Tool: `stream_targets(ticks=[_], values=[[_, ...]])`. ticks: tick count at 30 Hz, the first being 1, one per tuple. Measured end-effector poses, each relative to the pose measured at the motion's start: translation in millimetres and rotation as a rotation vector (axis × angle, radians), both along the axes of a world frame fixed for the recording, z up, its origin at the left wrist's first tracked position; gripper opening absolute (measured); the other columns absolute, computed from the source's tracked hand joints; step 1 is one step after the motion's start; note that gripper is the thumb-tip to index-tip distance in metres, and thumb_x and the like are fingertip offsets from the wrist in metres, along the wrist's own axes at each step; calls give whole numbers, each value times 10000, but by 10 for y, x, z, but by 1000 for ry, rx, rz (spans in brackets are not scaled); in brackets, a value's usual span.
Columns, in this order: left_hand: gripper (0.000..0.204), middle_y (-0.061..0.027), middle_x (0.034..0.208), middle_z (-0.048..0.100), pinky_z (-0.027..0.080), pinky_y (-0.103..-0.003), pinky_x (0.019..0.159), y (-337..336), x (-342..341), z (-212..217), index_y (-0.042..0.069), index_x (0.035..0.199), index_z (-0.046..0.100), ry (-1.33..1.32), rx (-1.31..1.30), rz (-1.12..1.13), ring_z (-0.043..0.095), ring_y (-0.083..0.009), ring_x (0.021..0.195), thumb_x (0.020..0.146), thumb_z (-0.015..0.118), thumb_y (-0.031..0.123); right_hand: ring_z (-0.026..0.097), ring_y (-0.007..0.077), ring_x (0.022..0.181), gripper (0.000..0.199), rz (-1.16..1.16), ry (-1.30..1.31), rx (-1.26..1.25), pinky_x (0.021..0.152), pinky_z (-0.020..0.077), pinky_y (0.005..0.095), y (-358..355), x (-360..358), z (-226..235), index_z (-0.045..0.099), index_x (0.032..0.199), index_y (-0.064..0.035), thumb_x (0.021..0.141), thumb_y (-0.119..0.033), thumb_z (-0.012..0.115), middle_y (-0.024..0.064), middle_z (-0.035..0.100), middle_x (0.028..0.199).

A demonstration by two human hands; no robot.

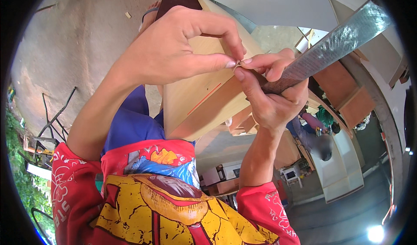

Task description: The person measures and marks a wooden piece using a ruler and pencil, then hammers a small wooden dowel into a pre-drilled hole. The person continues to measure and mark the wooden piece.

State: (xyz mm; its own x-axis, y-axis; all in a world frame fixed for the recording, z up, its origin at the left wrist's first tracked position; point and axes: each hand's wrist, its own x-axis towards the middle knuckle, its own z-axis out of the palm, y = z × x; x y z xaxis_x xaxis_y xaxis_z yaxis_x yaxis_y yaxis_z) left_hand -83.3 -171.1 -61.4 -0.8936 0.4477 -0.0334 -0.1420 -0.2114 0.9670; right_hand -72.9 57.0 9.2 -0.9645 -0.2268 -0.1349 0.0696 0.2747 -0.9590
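My left hand [173,49] reaches in over a pale wooden panel, its thumb and index finger pinched on a tiny thin brown strip [237,65]. At the same spot the thumb and index finger of my right hand [273,90] meet the strip from the other side. A long flat metal blade [334,45], scratched and shiny, is gripped in my right palm and slants up to the right. Its lower end is hidden by my fingers. Below both hands lies the pale wooden panel [191,93], with a thin red line along its edge.
A grey-white sheet [269,1] lies beyond the panel. Another person [312,134] is bent over at the right, near a white panel [339,171]. Brown boards [343,88] stand at the right. Dark metal rods [54,114] are on the floor at left.
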Motion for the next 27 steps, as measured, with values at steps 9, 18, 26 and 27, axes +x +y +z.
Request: stream_targets(ticks=[9,18,26,27], values=[[220,-75,1118,814,565,-327,1065,131,190,84,-22,1210,785,-276,164,121,739,-157,1117,1012,809,69,733,111,952,433,43,-102,62,807,598,246,44,18,37,527,1035,-52,882,185,855,150,794,1104],[177,-127,1120,837,628,-361,941,151,269,330,-11,1129,815,-2,-305,281,808,-249,1010,958,831,27,632,95,937,365,112,-108,129,767,523,234,110,-76,101,568,1144,-35,892,147,758,160,744,1262],[127,-106,1076,832,622,-293,848,307,166,723,-46,1110,820,62,-583,253,783,-144,957,991,810,-4,575,43,775,208,-141,-11,44,657,486,235,298,8,225,612,1088,-24,901,52,661,88,784,1176],[126,-101,1066,832,622,-301,848,328,140,758,-46,1106,819,-8,-586,241,781,-145,950,997,810,16,585,43,746,182,-138,12,55,641,483,231,386,62,299,611,1058,-18,901,58,664,92,785,1119]])
